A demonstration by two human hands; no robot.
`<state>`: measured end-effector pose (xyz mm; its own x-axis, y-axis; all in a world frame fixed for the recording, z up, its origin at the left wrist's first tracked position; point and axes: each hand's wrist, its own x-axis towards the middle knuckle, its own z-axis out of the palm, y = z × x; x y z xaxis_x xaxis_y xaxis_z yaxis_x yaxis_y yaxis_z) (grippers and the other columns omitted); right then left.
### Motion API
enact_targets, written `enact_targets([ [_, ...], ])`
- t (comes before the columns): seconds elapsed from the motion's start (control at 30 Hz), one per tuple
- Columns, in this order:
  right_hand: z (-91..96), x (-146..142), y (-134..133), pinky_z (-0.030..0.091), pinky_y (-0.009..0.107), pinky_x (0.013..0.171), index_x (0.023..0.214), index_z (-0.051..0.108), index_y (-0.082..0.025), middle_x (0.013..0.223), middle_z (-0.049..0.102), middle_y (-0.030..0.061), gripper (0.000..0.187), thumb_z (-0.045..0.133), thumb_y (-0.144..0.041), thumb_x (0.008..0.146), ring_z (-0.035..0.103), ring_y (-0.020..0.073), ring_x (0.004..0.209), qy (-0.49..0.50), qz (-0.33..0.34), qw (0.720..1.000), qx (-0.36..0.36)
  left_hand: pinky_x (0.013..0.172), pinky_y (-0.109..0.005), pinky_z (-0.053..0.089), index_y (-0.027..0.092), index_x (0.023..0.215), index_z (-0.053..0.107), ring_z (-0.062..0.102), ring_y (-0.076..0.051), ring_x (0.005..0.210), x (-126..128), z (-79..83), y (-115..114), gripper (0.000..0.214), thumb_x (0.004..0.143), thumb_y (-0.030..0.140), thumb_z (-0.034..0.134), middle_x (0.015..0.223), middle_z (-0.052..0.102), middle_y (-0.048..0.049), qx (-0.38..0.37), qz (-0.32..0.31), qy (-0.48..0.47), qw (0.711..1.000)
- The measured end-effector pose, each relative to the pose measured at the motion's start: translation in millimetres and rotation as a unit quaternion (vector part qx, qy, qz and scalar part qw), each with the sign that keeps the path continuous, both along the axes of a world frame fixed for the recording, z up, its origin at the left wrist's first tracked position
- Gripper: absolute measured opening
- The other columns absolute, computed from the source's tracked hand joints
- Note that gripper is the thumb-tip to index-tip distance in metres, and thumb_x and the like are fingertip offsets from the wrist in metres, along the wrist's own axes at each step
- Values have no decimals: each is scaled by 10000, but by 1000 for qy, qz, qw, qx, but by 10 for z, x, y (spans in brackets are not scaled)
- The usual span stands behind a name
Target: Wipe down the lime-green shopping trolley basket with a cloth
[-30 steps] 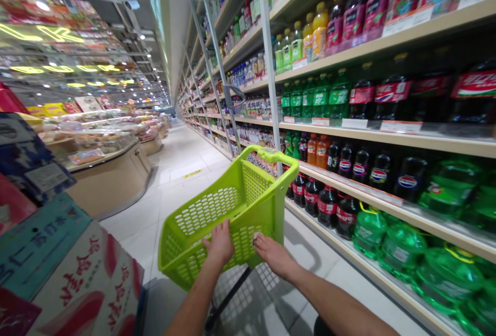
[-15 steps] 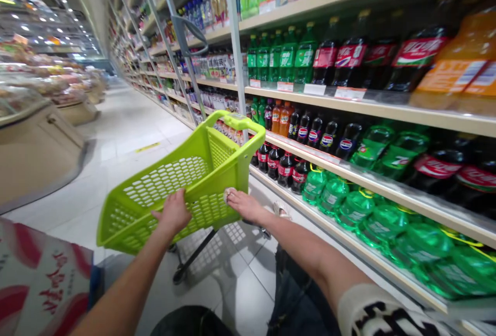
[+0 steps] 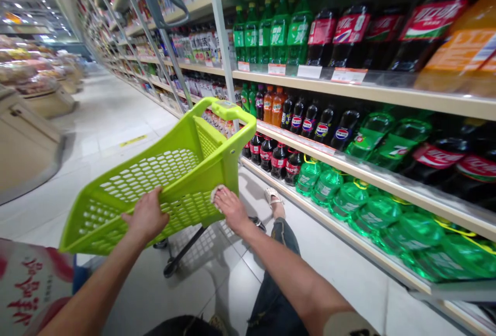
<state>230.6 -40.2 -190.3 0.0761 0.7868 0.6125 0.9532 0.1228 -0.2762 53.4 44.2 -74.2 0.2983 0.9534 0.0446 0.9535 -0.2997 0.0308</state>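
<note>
A lime-green shopping cart (image 3: 228,164) with a perforated plastic basket stands at an angle in front of me; nothing shows inside the basket. My left hand (image 3: 150,214) is closed over the near top rim, with the thumb on the outer side. Lower on the near side wall, beneath the handle end, my right hand (image 3: 232,212) presses a small whitish cloth (image 3: 216,192) against the green plastic. Most of the cloth is hidden under the fingers. The cart's dark metal leg and wheels (image 3: 169,269) rest on the tiled floor.
Shelves of drink bottles (image 3: 289,36) line the right side, with large green bottles (image 3: 351,199) on the bottom level. A red-and-white box (image 3: 31,287) is at lower left. Display counters (image 3: 27,144) stand across the aisle. My foot in a light clog (image 3: 274,197) is beside the shelf base.
The view has shifted, so the cart and both hands appear farther left. The cloth sits slightly lower on the cart's side wall. More of my leg and clog shows.
</note>
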Motion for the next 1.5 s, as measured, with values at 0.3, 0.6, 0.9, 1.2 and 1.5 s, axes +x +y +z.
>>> enact_targets([
  [0.3,257,157,91,295,393,1025,1098,576,-179,1224,529,61,308,353,-155,887,231,178,1294,-12,4,998,62,941,-641,266,176,1258,282,358,-318,1192,-20,-7,-36,588,697,167,455,1306,383,-139,6,-13,5,1000],
  [0.6,670,409,-120,205,443,1061,1207,492,-178,1327,420,59,375,313,-112,885,101,179,1325,-9,-34,991,132,950,-632,265,152,1275,273,287,-302,1243,-29,-8,-171,602,693,137,429,1304,388,-140,27,-23,5,999],
  [0.9,537,741,-441,333,443,1009,1198,505,-198,1257,496,82,382,339,-105,867,253,180,1287,-67,38,984,158,946,-675,207,170,1288,277,185,-275,1297,-63,-34,-406,634,670,61,374,1380,318,-108,15,-20,-41,999],
  [1.2,588,885,-518,412,384,960,1155,548,-230,1210,542,60,401,349,-80,841,372,170,1225,-112,87,984,109,951,-664,186,177,1316,253,155,-256,1315,-157,-85,-511,705,642,-5,351,1428,236,-100,21,-39,-32,998],
  [1.5,1392,1149,-235,306,483,1023,1218,493,-189,1295,452,79,508,301,-29,775,303,210,1265,-9,-63,969,237,966,-660,148,229,1326,262,139,-253,1322,-131,-114,-650,768,605,-11,373,1435,226,-71,21,-25,-63,997],
])
